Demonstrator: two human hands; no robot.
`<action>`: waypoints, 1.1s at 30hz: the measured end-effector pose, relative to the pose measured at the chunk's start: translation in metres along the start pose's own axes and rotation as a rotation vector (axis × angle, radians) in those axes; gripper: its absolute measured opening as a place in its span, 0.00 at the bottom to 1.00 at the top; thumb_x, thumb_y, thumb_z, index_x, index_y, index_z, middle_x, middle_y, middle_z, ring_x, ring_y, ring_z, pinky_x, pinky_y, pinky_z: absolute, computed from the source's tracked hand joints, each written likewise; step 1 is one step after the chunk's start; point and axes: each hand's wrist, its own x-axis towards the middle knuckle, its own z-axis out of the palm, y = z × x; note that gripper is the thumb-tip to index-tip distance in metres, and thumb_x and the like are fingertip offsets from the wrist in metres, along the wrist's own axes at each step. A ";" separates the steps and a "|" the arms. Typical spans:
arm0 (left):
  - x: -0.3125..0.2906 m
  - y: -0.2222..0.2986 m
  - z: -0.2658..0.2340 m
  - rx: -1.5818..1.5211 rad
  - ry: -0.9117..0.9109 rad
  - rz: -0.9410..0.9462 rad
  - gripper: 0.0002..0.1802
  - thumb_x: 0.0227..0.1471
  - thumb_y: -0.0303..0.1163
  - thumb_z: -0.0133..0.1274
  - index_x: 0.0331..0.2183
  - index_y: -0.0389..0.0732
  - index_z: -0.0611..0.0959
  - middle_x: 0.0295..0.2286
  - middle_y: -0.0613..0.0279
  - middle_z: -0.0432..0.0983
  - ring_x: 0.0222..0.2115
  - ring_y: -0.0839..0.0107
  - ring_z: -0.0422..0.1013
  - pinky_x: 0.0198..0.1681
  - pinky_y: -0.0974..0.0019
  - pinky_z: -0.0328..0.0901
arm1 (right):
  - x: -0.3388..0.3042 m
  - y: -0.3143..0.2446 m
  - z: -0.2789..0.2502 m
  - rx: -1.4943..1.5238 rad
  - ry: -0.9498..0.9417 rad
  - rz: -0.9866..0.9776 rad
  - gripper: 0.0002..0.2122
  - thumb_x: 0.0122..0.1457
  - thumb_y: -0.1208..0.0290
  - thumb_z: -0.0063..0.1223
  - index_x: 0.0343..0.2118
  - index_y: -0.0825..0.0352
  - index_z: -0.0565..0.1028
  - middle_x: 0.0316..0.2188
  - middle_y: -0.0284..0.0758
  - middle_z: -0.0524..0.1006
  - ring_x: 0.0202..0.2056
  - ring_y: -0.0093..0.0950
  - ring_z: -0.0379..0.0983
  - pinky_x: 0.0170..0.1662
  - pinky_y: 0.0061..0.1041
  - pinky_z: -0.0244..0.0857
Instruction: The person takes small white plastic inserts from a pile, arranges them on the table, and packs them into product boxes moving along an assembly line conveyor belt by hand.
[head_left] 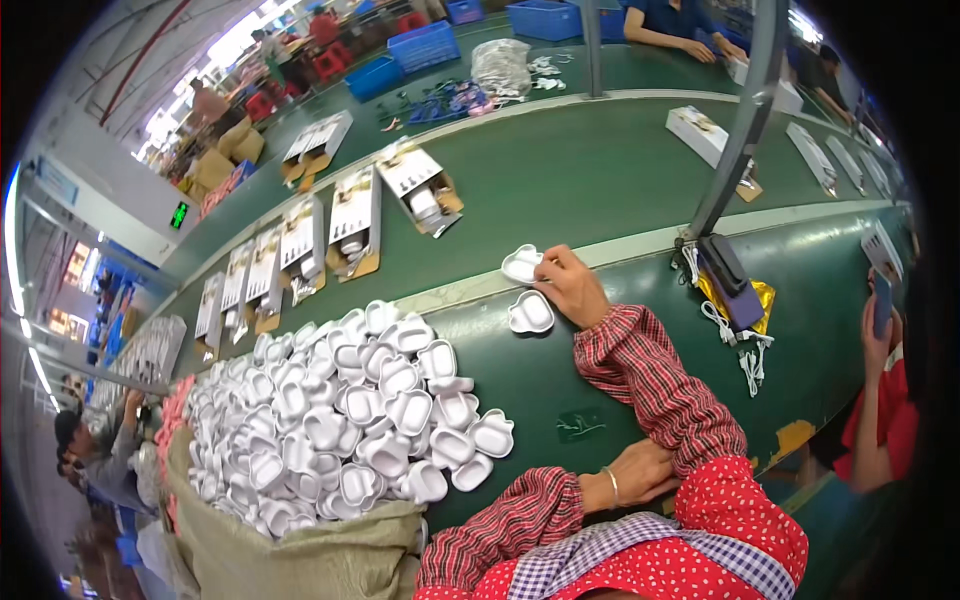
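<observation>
My right hand [573,287] reaches out to the far side of the green bench, its fingertips pinching the edge of a small white moulded tray [519,265] with a wavy outline. Just nearer, a second white tray [531,313] lies alone beside that hand. Across my front, my left hand [640,473] rests against my right sleeve near the elbow; its fingers are mostly hidden. A large heap of the same white trays [340,410] covers the bench on the left, spilling beside an olive woven sack [300,550].
Beyond a pale rail, a green conveyor [560,165] carries open boxes [355,215]. A metal post [745,120] stands right of my hand, by a dark power bank [730,275] and white cables [750,365]. People work across the line; at right, a person holds a phone [882,305].
</observation>
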 end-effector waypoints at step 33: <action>-0.009 0.000 -0.006 -0.025 0.057 -0.006 0.11 0.52 0.37 0.54 0.26 0.39 0.77 0.26 0.58 0.69 0.29 0.61 0.67 0.33 0.61 0.61 | 0.038 -0.057 -0.027 0.005 -0.641 -0.420 0.15 0.47 0.64 0.65 0.31 0.66 0.71 0.36 0.39 0.68 0.39 0.39 0.70 0.40 0.35 0.67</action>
